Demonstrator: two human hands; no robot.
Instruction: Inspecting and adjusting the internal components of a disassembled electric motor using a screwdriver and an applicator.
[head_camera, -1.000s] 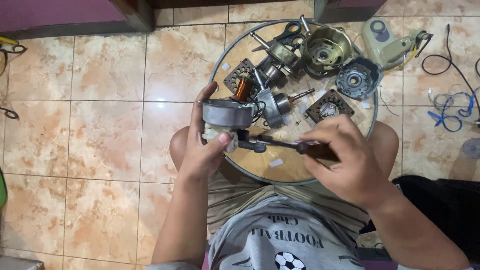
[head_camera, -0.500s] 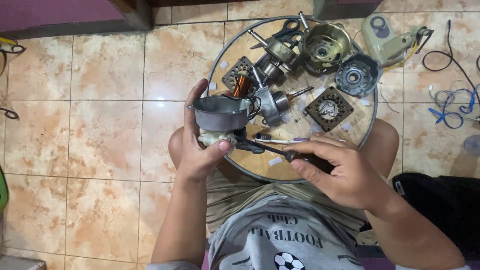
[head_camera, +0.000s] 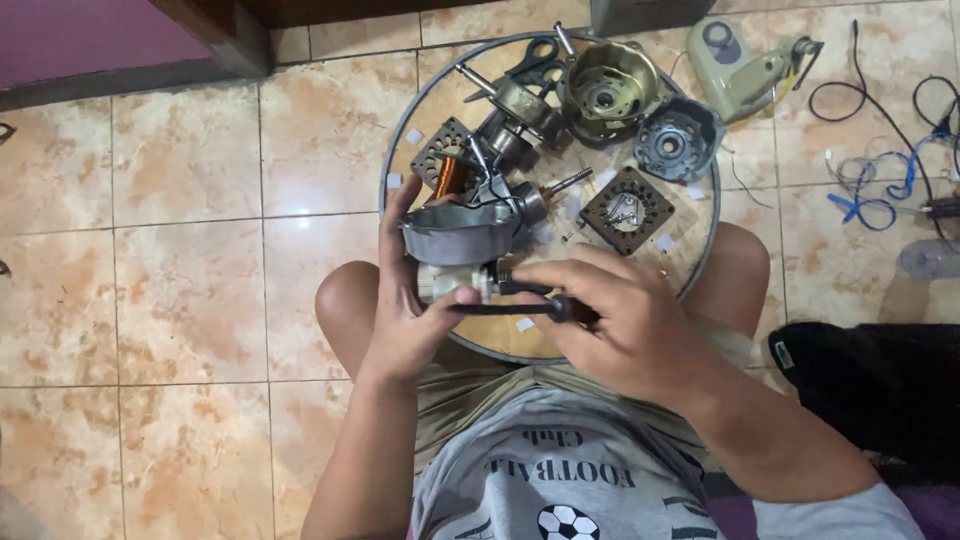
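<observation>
Glossy orange floor tiles (head_camera: 190, 290) surround a round board (head_camera: 500, 340); left hand (head_camera: 415, 310) grips motor housing (head_camera: 460, 235), right hand (head_camera: 620, 320) grips screwdriver (head_camera: 510, 308).

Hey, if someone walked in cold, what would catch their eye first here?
Centre frame, the left hand holds a grey metal motor housing while the right hand works a dark-handled screwdriver against it. Behind them, a round wooden board on the person's lap is strewn with motor parts, including a copper-wound stator.

A grey metal motor housing (head_camera: 462, 238), bowl-shaped with a pale block under it, is held level; a dark-handled screwdriver (head_camera: 520, 307) lies horizontally just beneath, tip pointing left.
</observation>
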